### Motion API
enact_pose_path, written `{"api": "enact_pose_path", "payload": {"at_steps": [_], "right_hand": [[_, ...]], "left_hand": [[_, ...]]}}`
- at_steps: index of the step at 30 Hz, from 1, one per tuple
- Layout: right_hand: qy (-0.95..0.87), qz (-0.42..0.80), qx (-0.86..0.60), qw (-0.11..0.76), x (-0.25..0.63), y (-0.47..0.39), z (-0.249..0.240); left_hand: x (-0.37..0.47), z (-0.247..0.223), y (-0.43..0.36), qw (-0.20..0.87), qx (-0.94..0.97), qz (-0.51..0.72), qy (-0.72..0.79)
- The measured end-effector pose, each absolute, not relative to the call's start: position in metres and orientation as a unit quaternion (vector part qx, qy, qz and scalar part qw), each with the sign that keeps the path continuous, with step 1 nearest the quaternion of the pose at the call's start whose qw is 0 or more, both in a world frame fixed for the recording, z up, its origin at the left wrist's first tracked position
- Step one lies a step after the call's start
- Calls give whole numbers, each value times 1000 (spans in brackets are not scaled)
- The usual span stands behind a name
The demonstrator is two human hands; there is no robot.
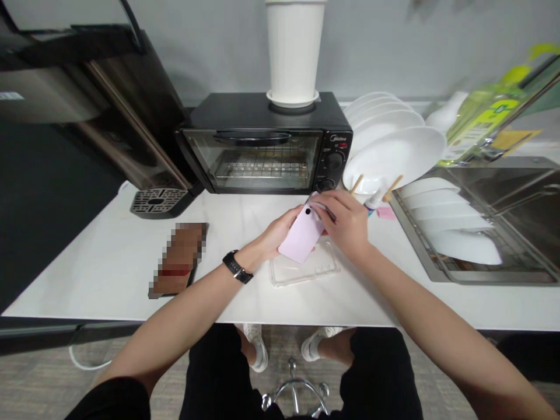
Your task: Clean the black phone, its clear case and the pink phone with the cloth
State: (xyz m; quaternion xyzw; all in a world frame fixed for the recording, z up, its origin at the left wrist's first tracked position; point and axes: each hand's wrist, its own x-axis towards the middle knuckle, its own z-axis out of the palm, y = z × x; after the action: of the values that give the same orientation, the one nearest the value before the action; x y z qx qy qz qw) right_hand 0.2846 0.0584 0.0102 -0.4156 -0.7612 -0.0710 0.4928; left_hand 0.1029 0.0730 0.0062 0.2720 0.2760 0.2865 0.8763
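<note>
A lilac phone (301, 234) is tilted over the white counter, its back with a dark camera lens facing up. My left hand (284, 228) is closed around the phone's left edge, a black watch on that wrist. At the phone's upper end, my right hand (347, 219) has its fingers bent and pressed together beside the lens. Whatever those fingers hold is hidden or too small to name. A clear phone case (301, 279) lies flat on the counter below the phone, partly covered by it.
Behind stands a black toaster oven (262, 122) with a white pot (295, 52) on top. White plates (394, 151) and a sink rim (420, 251) with bowls are right. A drinks machine (131, 116) and a pixelated flat object (179, 259) are left. The counter's front edge is near my knees.
</note>
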Motion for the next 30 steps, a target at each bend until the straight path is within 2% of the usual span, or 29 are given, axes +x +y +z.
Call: {"api": "enact_pose_path", "payload": {"at_steps": [8, 12, 16, 25, 30], "right_hand": [[-888, -22, -265, 375, 253, 32, -3], [-912, -25, -238, 332, 268, 38, 2], [-868, -25, -316, 383, 292, 56, 8], [-744, -74, -443, 496, 298, 64, 11], [-761, -44, -409, 501, 277, 48, 10]], "left_hand": [[103, 9, 79, 873, 234, 354, 239], [102, 13, 82, 838, 224, 438, 235], [98, 14, 82, 838, 216, 434, 250], [106, 10, 63, 886, 282, 270, 249], [114, 5, 62, 867, 226, 338, 290]]}}
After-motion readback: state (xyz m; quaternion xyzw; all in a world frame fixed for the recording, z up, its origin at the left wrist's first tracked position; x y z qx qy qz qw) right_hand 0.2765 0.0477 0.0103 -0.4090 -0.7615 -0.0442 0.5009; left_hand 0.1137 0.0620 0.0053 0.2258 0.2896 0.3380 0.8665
